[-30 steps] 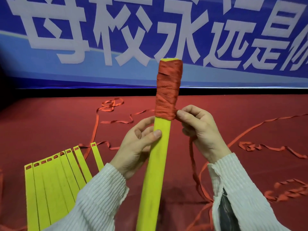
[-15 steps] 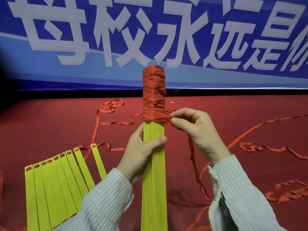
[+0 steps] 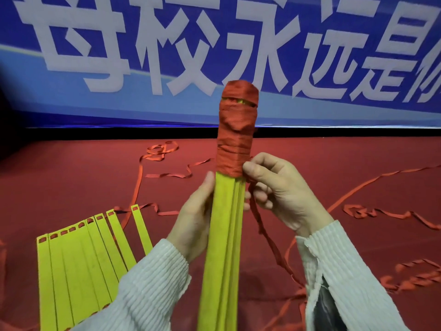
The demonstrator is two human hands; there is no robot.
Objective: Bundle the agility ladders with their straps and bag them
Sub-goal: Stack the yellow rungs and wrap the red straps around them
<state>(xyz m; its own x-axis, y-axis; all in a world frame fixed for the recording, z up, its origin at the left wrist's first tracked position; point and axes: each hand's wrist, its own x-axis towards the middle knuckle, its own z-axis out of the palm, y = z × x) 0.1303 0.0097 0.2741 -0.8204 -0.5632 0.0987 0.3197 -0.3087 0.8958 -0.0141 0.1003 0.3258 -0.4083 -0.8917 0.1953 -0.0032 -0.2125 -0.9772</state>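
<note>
- Ladder bundle point(image 3: 223, 247): we are seeing a stack of yellow rungs standing nearly upright at frame centre, held up over the red floor point(image 3: 71, 182).
- Its upper part is sitting under tight turns of red strap wrap point(image 3: 236, 130); a thin yellow gap is showing through near the top.
- Left hand point(image 3: 193, 223) is gripping the bundle from the left, just below the wrap, thumb lying against the front face, the other fingers curling round behind, out of view.
- Right hand point(image 3: 281, 194) is sitting at the right edge of the bundle, level with the bottom of the wrap; thumb and forefinger are pinching the strap against that lower edge, remaining fingers curled in.
- Loose strap tail point(image 3: 267, 237) is hanging from the right hand's pinch down toward the floor.
- Second ladder point(image 3: 83, 263) is lying fanned out flat on the floor at lower left, red strap showing in the rung slots.
- More red strap point(image 3: 391, 213) is trailing in loose loops across the floor, left and right.
- Blue banner point(image 3: 167, 103) with large white characters is filling the background.
- Both arms are wearing white ribbed sleeves point(image 3: 143, 287).
</note>
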